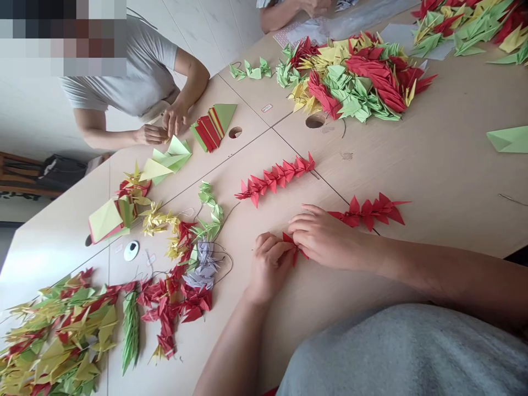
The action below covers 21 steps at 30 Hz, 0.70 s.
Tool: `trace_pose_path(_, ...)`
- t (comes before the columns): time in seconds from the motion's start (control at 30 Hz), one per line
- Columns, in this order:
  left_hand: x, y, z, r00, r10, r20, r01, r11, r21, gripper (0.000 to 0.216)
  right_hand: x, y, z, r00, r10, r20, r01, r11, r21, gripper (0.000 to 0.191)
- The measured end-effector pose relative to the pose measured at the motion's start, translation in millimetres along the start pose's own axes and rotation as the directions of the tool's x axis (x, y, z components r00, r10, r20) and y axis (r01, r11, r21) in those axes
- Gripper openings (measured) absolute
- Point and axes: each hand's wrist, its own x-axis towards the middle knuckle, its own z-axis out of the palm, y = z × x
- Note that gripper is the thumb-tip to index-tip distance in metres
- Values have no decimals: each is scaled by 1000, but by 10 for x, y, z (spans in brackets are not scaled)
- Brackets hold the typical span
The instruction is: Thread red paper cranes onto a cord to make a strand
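My left hand (269, 265) and my right hand (319, 234) meet near the table's front edge, both pinched on a small red folded paper crane (293, 248). A short string of red paper cranes (373, 210) trails away to the right from under my right hand. A longer red crane string (276, 179) lies on the table just beyond my hands. The fingers of both hands are curled closed around the red piece.
A big heap of red, green and yellow cranes (355, 80) lies at the far right. Strung cranes (61, 335) pile at the near left. A person in a grey shirt (136, 71) folds paper across the table, beside stacked paper sheets (212, 129). Cable holes (315, 121) pierce the tabletop.
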Motion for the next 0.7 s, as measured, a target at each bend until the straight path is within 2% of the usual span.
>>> trace_pose_path(0.23,2,-19,33,1000,-8,8,8,1000,15,8,-4,-16,-26,1000,2,8,-2,1000,-1,22)
trace_pose_path(0.37,8,-12,20,1000,-6,18,6,1000,24,6,-44,-11,-125,996,-8,-88,6,1000,-20,17)
trace_pose_path(0.57,11,10,-36,999,-29,45,28,1000,14,20,-258,137,-446,960,-8,-280,-10,998,-62,18)
trace_pose_path(0.7,-38,-15,-111,987,-158,43,162,981,-106,23,-605,282,-674,937,72,-343,-111,989,-95,19)
